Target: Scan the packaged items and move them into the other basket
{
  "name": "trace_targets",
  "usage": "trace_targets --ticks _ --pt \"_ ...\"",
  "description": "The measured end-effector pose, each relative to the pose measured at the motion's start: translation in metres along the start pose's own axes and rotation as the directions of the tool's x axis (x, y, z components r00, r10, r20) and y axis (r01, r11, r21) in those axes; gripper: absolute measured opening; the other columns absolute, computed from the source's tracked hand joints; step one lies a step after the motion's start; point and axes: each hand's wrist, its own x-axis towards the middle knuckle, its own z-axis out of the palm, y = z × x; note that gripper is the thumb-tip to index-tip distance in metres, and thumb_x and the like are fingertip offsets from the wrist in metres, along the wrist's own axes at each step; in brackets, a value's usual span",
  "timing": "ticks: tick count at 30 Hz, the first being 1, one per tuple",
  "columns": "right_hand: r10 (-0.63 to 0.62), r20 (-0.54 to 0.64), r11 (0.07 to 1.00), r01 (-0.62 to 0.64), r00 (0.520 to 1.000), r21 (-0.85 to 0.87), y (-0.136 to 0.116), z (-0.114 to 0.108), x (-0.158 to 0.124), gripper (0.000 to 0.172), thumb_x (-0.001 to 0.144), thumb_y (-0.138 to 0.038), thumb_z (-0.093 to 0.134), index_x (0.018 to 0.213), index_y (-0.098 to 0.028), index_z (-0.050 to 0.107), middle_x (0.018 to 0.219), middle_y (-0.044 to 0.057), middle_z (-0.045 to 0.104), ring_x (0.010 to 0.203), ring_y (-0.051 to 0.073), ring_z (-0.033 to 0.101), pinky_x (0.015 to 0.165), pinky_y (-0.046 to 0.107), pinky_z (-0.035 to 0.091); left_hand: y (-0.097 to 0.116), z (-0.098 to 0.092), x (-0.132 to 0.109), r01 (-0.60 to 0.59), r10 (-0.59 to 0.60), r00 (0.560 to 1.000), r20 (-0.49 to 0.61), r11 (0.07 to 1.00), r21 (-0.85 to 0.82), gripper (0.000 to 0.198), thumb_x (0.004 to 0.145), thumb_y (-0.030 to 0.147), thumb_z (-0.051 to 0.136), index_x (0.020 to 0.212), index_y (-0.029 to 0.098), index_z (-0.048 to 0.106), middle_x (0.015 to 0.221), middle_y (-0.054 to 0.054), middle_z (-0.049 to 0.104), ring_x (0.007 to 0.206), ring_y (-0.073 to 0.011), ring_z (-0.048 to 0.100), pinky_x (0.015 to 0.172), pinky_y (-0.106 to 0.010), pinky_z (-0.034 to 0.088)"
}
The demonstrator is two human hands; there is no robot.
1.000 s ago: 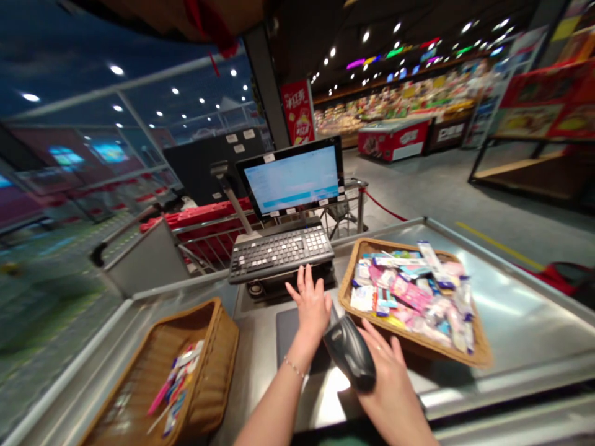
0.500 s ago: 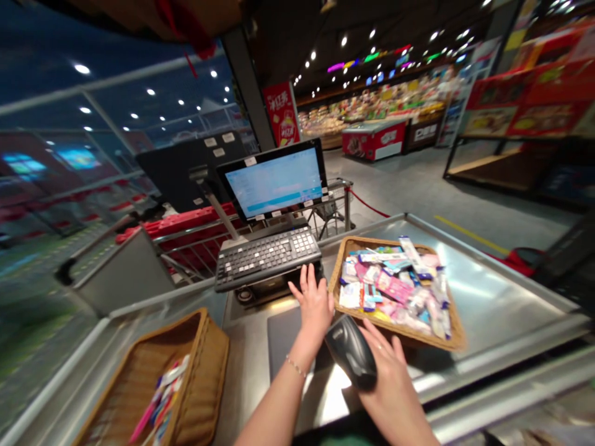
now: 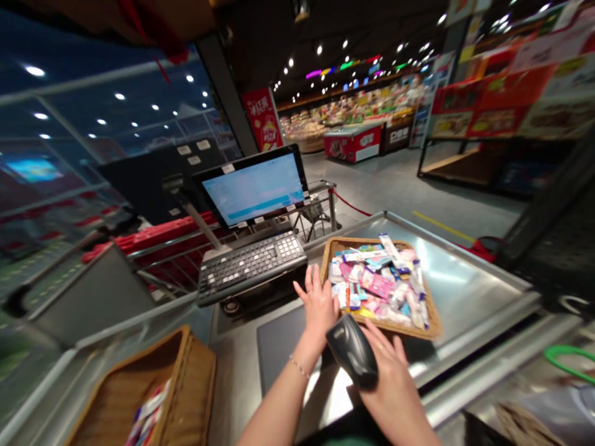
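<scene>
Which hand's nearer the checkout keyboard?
Left. The left hand is open just in front of the checkout keyboard, near its right end, not touching it. The right hand is farther away, toward the person, holding a black handheld barcode scanner.

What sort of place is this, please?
Probably a supermarket checkout: the right hand holds a handheld barcode scanner, a till monitor and keyboard face the person, and stocked shelves lie beyond.

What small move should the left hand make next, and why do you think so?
Probably the left hand should take one packet from the wicker basket: it looks empty and sits right beside the basket, while the right hand already holds the black barcode scanner.
</scene>
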Motion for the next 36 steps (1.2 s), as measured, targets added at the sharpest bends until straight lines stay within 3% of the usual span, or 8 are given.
trace_targets --ticks 4,19,25,30,36 --pt "0.002 0.062 1.000 -0.001 0.998 -0.013 0.011 -0.001 0.000 0.065 0.071 -0.015 0.049 0.135 -0.024 0.050 0.140 0.011 0.054 0.139 0.036 0.037 0.106 0.075 0.022 0.009 0.002 0.003 -0.030 0.030 0.999 0.012 0.999 -0.013 0.031 0.082 0.030 0.058 0.111 0.022 0.064 0.155 -0.015 0.032 0.145 -0.0346 0.022 0.110 -0.070 0.020" --pt "0.065 -0.024 0.996 -0.067 0.998 -0.053 0.022 -0.006 -0.001 0.062 0.074 -0.016 0.047 0.134 -0.026 0.051 0.139 0.009 0.055 0.137 0.034 0.040 0.105 0.074 0.026 0.036 0.015 0.023 -0.149 0.152 0.984 0.092 0.988 -0.038 0.037 0.083 0.029 0.054 0.120 0.023 0.060 0.157 -0.015 0.028 0.145 -0.0350 0.020 0.109 -0.072 0.018" --pt "0.098 -0.053 0.993 -0.101 0.994 -0.058 0.026 -0.009 -0.002 0.055 0.078 -0.018 0.048 0.133 -0.023 0.052 0.137 0.011 0.057 0.136 0.035 0.041 0.105 0.074 0.026 0.053 0.018 0.035 -0.233 0.243 0.959 0.146 0.969 -0.086 0.052 0.080 0.032 0.061 0.131 0.028 0.053 0.157 -0.016 0.026 0.146 -0.0362 0.017 0.110 -0.071 0.018" --pt "0.106 -0.083 0.992 -0.111 0.991 -0.061 0.027 -0.012 -0.003 0.053 0.078 -0.017 0.047 0.131 -0.023 0.054 0.134 0.012 0.059 0.135 0.035 0.043 0.105 0.074 0.027 0.070 0.017 0.050 -0.279 0.297 0.934 0.197 0.954 -0.111 0.044 0.081 0.033 0.062 0.124 0.030 0.057 0.157 -0.013 0.026 0.146 -0.0363 0.018 0.110 -0.070 0.016" --pt "0.101 -0.118 0.991 -0.110 0.988 -0.078 0.031 -0.011 -0.005 0.054 0.077 -0.017 0.048 0.130 -0.021 0.055 0.133 0.013 0.060 0.133 0.037 0.044 0.103 0.075 0.029 0.083 0.024 0.066 -0.340 0.350 0.895 0.274 0.936 -0.086 0.051 0.076 0.036 0.069 0.125 0.030 0.057 0.158 -0.012 0.025 0.147 -0.0359 0.012 0.111 -0.071 0.011"
